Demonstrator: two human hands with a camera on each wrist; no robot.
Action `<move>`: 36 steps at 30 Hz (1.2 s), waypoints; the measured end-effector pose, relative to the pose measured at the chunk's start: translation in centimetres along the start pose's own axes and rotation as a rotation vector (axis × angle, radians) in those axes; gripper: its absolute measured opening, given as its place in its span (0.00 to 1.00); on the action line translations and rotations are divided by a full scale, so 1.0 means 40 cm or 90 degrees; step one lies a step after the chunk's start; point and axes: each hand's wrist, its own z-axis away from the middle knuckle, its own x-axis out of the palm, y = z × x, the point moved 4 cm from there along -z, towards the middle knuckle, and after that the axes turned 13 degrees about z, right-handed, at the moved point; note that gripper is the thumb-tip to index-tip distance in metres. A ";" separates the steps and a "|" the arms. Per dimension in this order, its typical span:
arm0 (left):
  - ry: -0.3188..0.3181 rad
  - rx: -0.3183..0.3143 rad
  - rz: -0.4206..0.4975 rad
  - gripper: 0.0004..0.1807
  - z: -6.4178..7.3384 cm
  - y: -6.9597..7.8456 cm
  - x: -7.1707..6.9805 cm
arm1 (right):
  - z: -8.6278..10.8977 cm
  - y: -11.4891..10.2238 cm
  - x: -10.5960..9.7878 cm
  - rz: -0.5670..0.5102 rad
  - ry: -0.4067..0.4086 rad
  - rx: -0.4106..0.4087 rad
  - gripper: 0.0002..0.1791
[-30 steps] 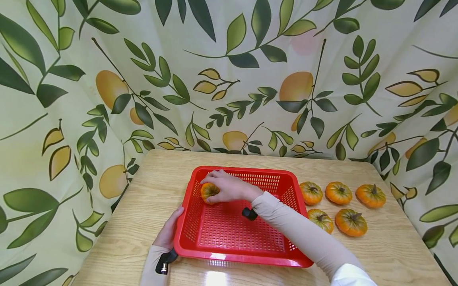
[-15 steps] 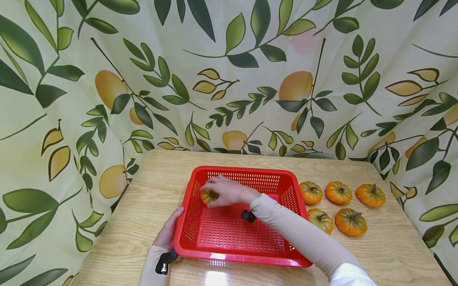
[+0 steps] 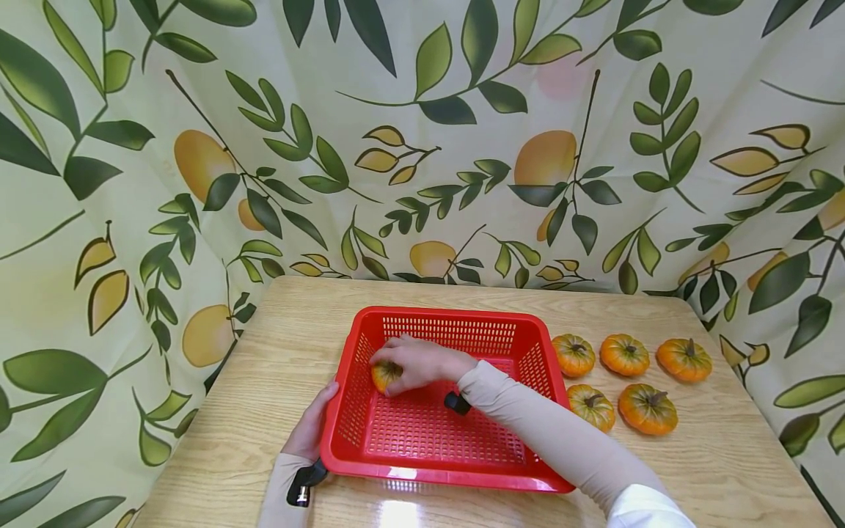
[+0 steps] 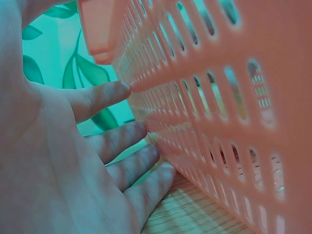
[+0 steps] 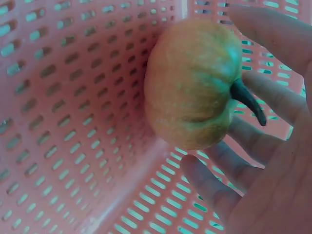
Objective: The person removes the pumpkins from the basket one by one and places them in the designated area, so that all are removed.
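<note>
A small orange pumpkin (image 3: pixel 384 375) with a dark stem is inside the red plastic basket (image 3: pixel 449 480), near its left wall. My right hand (image 3: pixel 419 364) reaches over it from the right and holds it, with the fingers spread around its far side. In the right wrist view the pumpkin (image 5: pixel 195 87) has its stem toward the palm; whether it touches the basket floor I cannot tell. Outside the basket, my left hand (image 3: pixel 310 425) rests at its left side. The left wrist view has those fingers (image 4: pixel 117 141) fairly straight, fingertips at the slotted wall (image 4: pixel 195 102).
Several more pumpkins stand on the wooden table (image 3: pixel 719 469) right of the basket, among them one by its rim (image 3: pixel 573 356) and a larger one (image 3: pixel 647 409). A leaf-patterned cloth (image 3: pixel 422 147) hangs behind the table and at both sides.
My right hand and the pumpkin have moved slightly lower and nearer inside the basket. The left hand and the basket stay where they were.
</note>
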 end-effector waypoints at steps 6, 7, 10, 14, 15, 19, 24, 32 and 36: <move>0.002 -0.006 0.007 0.19 -0.004 -0.002 0.003 | 0.004 0.000 0.010 -0.015 -0.014 -0.013 0.32; 0.005 -0.007 0.008 0.19 -0.005 -0.003 0.003 | 0.004 0.001 0.012 -0.017 -0.016 -0.014 0.32; 0.008 -0.010 0.010 0.20 -0.006 -0.004 0.005 | 0.007 0.000 0.016 -0.027 -0.026 -0.017 0.33; 0.004 -0.011 0.009 0.20 -0.007 -0.004 0.008 | 0.008 0.000 0.026 -0.037 -0.037 -0.023 0.34; 0.002 -0.010 0.008 0.19 -0.006 -0.004 0.008 | 0.008 0.000 0.029 -0.039 -0.040 -0.024 0.34; -0.004 -0.012 0.006 0.18 -0.004 -0.004 0.009 | 0.007 0.000 0.039 -0.046 -0.047 -0.026 0.34; -0.013 -0.014 0.003 0.18 0.000 -0.003 0.008 | 0.009 -0.002 0.043 -0.058 -0.044 -0.020 0.34; -0.018 -0.015 0.004 0.19 0.003 -0.002 0.000 | 0.005 -0.003 0.046 -0.071 -0.043 -0.020 0.34; -0.014 -0.011 0.001 0.19 0.001 -0.003 0.001 | 0.004 -0.001 0.046 -0.076 -0.044 -0.017 0.33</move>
